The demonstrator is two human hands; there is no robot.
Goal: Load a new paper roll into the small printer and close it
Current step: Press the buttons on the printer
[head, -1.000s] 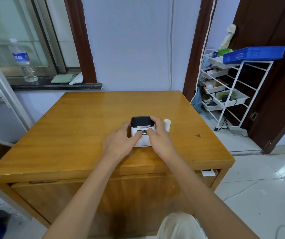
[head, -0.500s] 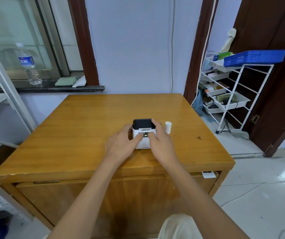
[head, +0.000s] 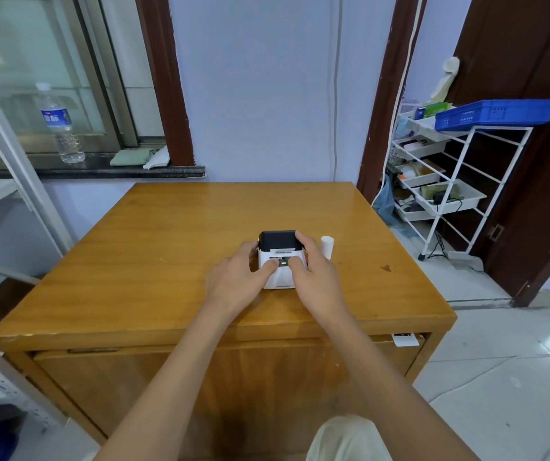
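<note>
Both hands clasp the small printer [head: 278,261] on the wooden table [head: 167,261]: left hand [head: 237,282] on its left side, right hand [head: 317,277] on its right, thumbs on top. Its black lid is shut. A paper roll [head: 327,247] stands upright just beside the right hand. A water bottle [head: 60,124] stands on the windowsill.

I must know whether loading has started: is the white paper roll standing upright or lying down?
Upright. The paper roll stands on end on the table, right of the printer, outside it.
</note>
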